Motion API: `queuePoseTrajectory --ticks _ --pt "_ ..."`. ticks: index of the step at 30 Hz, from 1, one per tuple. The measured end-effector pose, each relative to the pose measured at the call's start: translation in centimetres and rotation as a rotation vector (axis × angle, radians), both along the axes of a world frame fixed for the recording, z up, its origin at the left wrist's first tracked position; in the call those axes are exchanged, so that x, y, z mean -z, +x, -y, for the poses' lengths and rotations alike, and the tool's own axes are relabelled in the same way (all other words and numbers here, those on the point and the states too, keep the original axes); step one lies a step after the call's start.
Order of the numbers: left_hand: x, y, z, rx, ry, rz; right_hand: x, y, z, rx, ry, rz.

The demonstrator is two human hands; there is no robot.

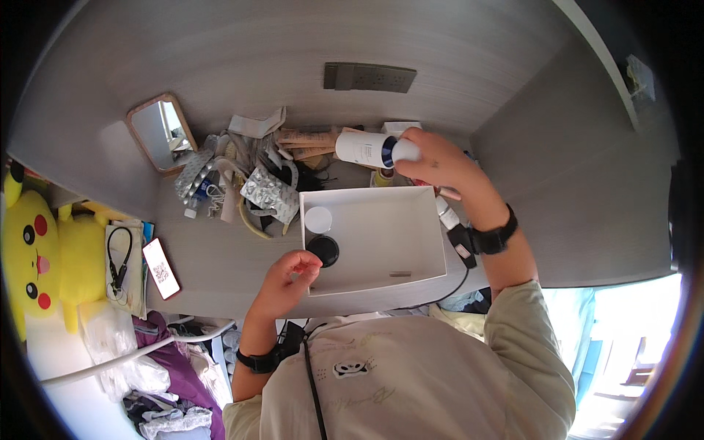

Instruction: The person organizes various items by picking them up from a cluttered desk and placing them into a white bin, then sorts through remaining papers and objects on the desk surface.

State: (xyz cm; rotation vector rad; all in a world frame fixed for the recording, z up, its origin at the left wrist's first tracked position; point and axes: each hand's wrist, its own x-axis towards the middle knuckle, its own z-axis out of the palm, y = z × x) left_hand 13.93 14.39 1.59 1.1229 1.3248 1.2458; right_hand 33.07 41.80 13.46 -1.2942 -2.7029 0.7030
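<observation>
My right hand (438, 160) is closed around the white-capped end of a white bottle (358, 149) with a dark blue band. The bottle lies nearly sideways above the back of the desk, beyond the box. My left hand (295, 273) is at the near left corner of an open white box (374, 284). Its fingers are loosely curled, with a gap between thumb and forefinger and nothing visible in it. Beside those fingertips, inside the box, sits a black round jar or lid (323, 250). A white round jar or lid (318, 220) stands just behind it.
Blister packs (270, 193), a headband and other clutter are heaped behind the box's left side. A framed mirror (162, 133) leans at the back left. A phone (160, 268) lies left, near a yellow plush toy (33, 257). A white tube (446, 213) is right of the box.
</observation>
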Motion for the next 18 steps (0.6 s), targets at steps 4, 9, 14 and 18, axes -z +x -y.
queuePoseTrajectory --ticks 4,9,14,18 --pt "0.9 0.5 -1.1 0.001 0.020 0.078 -2.9 4.0 3.1 0.118 -0.258 -0.106" --pt "-3.0 2.9 -5.1 -0.023 0.231 -0.466 -0.7 6.8 5.6 -0.110 -0.244 -0.107" --pt "-2.6 5.7 -8.7 0.025 0.341 -0.937 1.9 5.5 7.1 -0.243 -0.279 -0.028" --pt "-1.8 5.8 -9.4 0.044 0.270 -0.950 1.3 5.0 8.7 -0.219 -0.144 -0.247"
